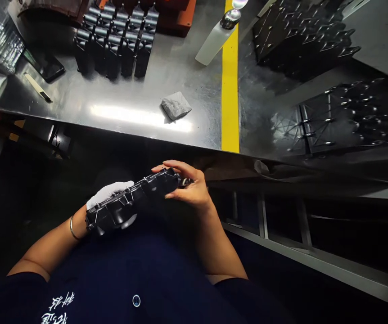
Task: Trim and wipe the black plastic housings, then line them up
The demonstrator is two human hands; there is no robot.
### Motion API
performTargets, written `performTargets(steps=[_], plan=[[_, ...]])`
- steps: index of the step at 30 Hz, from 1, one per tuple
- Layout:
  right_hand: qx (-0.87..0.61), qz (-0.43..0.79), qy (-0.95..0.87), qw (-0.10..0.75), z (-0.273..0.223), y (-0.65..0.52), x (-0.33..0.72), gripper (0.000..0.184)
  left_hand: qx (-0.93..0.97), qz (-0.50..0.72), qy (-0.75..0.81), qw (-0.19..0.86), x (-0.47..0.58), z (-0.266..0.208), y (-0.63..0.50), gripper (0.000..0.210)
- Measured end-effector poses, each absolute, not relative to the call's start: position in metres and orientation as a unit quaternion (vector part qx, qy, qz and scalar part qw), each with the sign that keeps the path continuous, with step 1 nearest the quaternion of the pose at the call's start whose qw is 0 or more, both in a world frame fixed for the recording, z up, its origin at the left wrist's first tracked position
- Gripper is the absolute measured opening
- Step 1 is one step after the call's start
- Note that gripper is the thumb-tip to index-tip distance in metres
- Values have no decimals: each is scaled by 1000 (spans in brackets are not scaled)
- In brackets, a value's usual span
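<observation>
A long black molded plastic part (150, 185) with ribs and small pegs is held tilted in front of my body, its right end higher in the view. My left hand (108, 193), in a white glove, grips the left part of it from behind, with a thumb or finger showing below. My bare right hand (194, 184) clasps the right end between the thumb below and fingers above. A metal bangle (73, 228) is on my left wrist. Beyond my hands, a folded grey cloth pad (176, 106) lies near the edge of the metal table (129, 101).
Rows of black parts (116, 40) stand at the back left, and more black parts (366, 112) lie on the right. A white bottle (214, 40) lies by a yellow tape strip (230, 90). A cutter-like tool (38, 87) and a dark phone-like object (51, 67) are at left.
</observation>
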State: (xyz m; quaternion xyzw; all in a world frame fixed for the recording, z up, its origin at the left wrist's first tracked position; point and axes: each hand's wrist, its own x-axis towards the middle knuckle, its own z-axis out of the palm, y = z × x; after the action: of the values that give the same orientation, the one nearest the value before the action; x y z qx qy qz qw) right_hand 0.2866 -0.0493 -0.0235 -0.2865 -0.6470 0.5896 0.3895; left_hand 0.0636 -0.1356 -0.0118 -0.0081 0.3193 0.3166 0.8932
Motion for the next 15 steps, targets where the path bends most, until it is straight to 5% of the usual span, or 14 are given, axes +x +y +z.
performTargets(steps=[4, 7, 10, 15], plan=[[-365, 560, -592, 450, -26, -52, 288, 57, 65, 331, 323, 884, 60, -13, -130, 22], [-464, 506, -536, 491, -26, -61, 278, 50, 153, 432, 427, 779, 61, -5, -128, 18], [-471, 518, -547, 459, -24, -73, 264, 48, 174, 504, 487, 692, 68, 5, -126, 20], [-396, 591, -575, 405, -18, -79, 259, 31, 34, 568, 447, 690, 79, 8, -124, 22]])
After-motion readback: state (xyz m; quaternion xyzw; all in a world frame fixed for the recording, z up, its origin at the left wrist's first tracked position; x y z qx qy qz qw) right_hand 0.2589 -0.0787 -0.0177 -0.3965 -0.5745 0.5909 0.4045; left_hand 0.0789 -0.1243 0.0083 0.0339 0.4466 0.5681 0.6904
